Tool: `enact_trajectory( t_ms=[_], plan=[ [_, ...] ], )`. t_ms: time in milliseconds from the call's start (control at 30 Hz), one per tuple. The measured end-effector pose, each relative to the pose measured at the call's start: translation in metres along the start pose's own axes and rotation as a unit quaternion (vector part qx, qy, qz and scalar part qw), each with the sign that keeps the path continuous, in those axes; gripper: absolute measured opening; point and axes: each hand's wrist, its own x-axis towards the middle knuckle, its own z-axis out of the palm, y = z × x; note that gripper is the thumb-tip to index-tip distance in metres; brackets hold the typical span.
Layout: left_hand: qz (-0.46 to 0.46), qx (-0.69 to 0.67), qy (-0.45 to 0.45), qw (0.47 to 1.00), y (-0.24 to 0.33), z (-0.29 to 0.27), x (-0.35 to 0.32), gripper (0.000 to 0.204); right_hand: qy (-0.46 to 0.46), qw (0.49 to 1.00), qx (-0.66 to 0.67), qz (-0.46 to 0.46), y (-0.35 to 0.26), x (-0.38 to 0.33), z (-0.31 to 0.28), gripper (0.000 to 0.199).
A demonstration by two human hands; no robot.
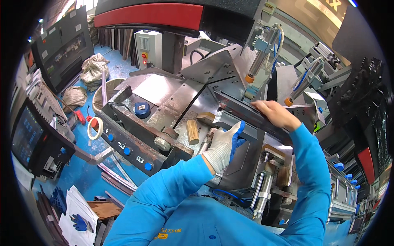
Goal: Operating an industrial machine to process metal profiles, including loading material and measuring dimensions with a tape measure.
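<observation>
Saw machine bed [164, 92], grey steel, fills centre. Long dark metal profile [250, 119] lies diagonally across it, under both hands. R hand [276, 111], bare, fingers curled over profile's upper edge. L hand [223, 143], white/blue glove, clasps profile's near end. Wood block [192, 131] just left of L hand.

Bright blue long-sleeve top w/ small yellow chest print; left hand [222, 146] in white/blue glove; right hand [274, 112] bare.

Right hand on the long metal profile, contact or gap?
Touching. The head view shows the bare right hand lying on top of the long dark metal profile, fingers over its upper edge with no gap.
</observation>
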Motion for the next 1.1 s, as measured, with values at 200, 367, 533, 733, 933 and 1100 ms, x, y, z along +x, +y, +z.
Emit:
enact_trajectory(
  t_ms=[200, 367, 533, 733, 933, 1100],
  plan=[
    [-0.011, 0.012, 0.027, 0.999, 0.014, 0.018, -0.028, 0.03, -0.086, 0.988, 0.06, 0.112, -0.041, 0.031, 0.017, 0.087],
    [-0.021, 0.006, 0.019, 1.0, 0.015, 0.008, -0.03, 0.032, -0.088, 0.992, 0.014, 0.09, -0.052, 0.035, 0.024, 0.093],
    [-0.014, 0.0, 0.026, 1.0, 0.013, 0.005, -0.029, 0.033, -0.108, 0.989, 0.002, 0.102, -0.05, 0.04, 0.024, 0.092],
    [0.0, -0.013, 0.04, 0.999, 0.014, 0.004, 0.0, 0.028, -0.085, 0.992, 0.082, 0.052, -0.009, 0.025, -0.002, 0.082],
    [0.082, 0.06, 0.056, 0.993, 0.023, -0.021, 0.046, 0.036, 0.082, 0.994, -0.062, -0.048, 0.085, -0.067, -0.004, 0.043],
    [0.309, 0.468, 0.01, 0.828, 0.047, -0.066, 0.093, 0.041, 0.221, 0.962, -0.158, 0.04, 0.221, -0.161, 0.01, 0.034]
  ],
)
